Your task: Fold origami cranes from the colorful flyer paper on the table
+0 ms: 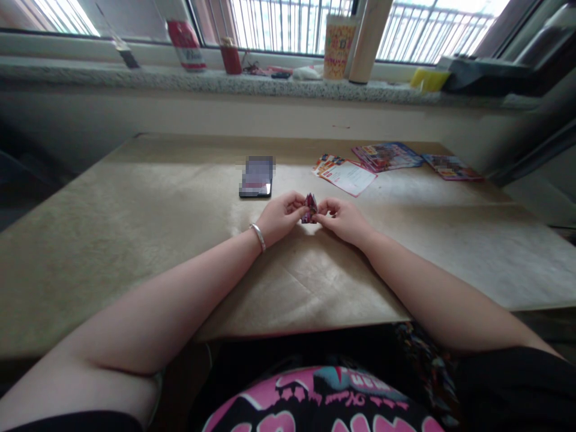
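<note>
Between my two hands, just above the middle of the table [135, 240], is a small folded piece of printed paper [309, 208], reddish and purple with a pointed top. My left hand [284, 215], with a silver bangle at the wrist, pinches its left side between thumb and fingers. On the right edge, the thumb and fingertips of my right hand [344, 219] close on the same paper. Its print is too small to read. Beyond my left hand lies a dark phone [257, 177] with its screen up.
Printed leaflets [348, 177] lie beyond my right hand, with colourful booklets [389, 156] behind and another booklet [452, 167] farther right. On the granite windowsill [270, 86] stand a red-and-white can [186, 45], a red holder [231, 57], a patterned cup [338, 48] and a tall cylinder [366, 45].
</note>
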The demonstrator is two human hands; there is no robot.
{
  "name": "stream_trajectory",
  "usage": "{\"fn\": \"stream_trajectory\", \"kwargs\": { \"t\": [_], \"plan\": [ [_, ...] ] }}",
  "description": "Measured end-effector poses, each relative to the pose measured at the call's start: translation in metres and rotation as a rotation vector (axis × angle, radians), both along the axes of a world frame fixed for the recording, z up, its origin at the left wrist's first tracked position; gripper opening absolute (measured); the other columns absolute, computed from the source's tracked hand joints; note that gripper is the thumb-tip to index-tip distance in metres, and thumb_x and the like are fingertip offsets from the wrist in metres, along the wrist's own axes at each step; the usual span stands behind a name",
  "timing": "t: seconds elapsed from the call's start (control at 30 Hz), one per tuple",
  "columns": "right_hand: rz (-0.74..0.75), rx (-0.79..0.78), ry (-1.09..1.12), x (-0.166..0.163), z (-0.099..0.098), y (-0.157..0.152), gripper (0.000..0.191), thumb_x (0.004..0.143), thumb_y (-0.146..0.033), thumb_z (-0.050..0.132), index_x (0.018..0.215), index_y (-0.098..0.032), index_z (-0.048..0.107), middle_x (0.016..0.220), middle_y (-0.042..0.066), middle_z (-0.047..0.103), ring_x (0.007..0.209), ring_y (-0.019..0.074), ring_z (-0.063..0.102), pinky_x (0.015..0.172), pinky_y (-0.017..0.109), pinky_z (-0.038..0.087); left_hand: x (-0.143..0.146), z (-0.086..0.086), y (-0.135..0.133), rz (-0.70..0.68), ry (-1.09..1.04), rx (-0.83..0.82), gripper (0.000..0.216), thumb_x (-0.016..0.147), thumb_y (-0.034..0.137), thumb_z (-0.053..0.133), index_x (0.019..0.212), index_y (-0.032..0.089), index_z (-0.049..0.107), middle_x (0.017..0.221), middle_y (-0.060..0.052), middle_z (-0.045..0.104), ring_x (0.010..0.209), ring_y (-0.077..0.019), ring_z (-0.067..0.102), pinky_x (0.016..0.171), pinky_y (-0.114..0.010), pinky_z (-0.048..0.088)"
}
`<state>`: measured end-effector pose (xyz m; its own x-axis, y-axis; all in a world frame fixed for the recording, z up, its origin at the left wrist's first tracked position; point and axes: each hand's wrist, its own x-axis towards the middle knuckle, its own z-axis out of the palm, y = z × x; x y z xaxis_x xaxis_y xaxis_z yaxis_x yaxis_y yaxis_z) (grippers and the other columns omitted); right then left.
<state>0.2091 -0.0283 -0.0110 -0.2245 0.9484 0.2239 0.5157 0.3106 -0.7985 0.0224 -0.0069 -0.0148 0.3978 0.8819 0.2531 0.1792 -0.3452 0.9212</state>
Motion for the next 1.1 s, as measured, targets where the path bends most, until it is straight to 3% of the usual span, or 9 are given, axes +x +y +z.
{"fn": "stream_trajectory", "kwargs": {
  "t": [0.17, 0.27, 0.47, 0.6, 0.8, 1.1],
  "plan": [
    [-0.010, 0.055, -0.047, 0.002, 0.004, 0.002, 0.013, 0.074, -0.030, 0.067, 0.069, -0.019, 0.064, 0.068, 0.000, 0.066, 0.066, 0.0142, 0.055, 0.066, 0.028, 0.039, 0.000, 0.002, -0.002, -0.053, 0.035, -0.057, 0.036, 0.075, 0.039, 0.070, 0.099, 0.014, 0.059, 0.089, -0.006, 0.070, 0.079, -0.0166, 0.067, 0.072, -0.027, 0.051],
    [-0.022, 0.084, -0.067, 0.001, 0.005, 0.001, 0.012, 0.075, -0.029, 0.067, 0.069, -0.019, 0.064, 0.070, 0.001, 0.066, 0.069, 0.0149, 0.056, 0.067, 0.028, 0.040, 0.000, 0.001, -0.001, -0.049, 0.053, -0.039, 0.035, 0.073, 0.042, 0.070, 0.094, 0.014, 0.061, 0.084, -0.004, 0.070, 0.077, -0.0164, 0.066, 0.071, -0.027, 0.049],
    [0.069, -0.075, 0.064, 0.002, -0.003, 0.002, 0.024, 0.073, -0.040, 0.070, 0.083, -0.019, 0.065, 0.073, 0.000, 0.066, 0.059, 0.0118, 0.052, 0.058, 0.027, 0.039, -0.002, -0.001, 0.004, -0.002, 0.078, -0.079, 0.027, 0.071, 0.037, 0.069, 0.083, 0.014, 0.063, 0.078, -0.002, 0.069, 0.072, -0.0152, 0.063, 0.068, -0.026, 0.045],
    [0.102, -0.100, 0.126, 0.002, -0.006, 0.003, 0.029, 0.071, -0.042, 0.072, 0.085, -0.019, 0.064, 0.076, 0.000, 0.065, 0.065, 0.0126, 0.055, 0.062, 0.027, 0.042, -0.002, 0.000, 0.004, -0.001, 0.066, -0.087, 0.028, 0.070, 0.037, 0.069, 0.085, 0.014, 0.064, 0.081, -0.003, 0.070, 0.075, -0.0161, 0.064, 0.071, -0.027, 0.047],
    [0.003, 0.022, 0.089, 0.003, -0.003, 0.006, 0.023, 0.071, -0.039, 0.072, 0.078, -0.019, 0.063, 0.068, -0.001, 0.061, 0.065, 0.0140, 0.054, 0.066, 0.029, 0.041, -0.004, -0.002, 0.003, -0.071, 0.064, -0.069, 0.040, 0.071, 0.041, 0.071, 0.100, 0.014, 0.064, 0.090, -0.006, 0.071, 0.083, -0.0181, 0.066, 0.076, -0.029, 0.049],
    [-0.003, 0.072, 0.008, 0.001, -0.003, 0.003, 0.016, 0.072, -0.031, 0.074, 0.078, -0.020, 0.064, 0.073, 0.000, 0.066, 0.071, 0.0159, 0.058, 0.066, 0.029, 0.042, -0.004, -0.003, 0.004, -0.040, 0.146, 0.020, 0.030, 0.075, 0.040, 0.066, 0.091, 0.015, 0.064, 0.089, -0.004, 0.069, 0.085, -0.0182, 0.063, 0.076, -0.028, 0.049]
  ]
}}
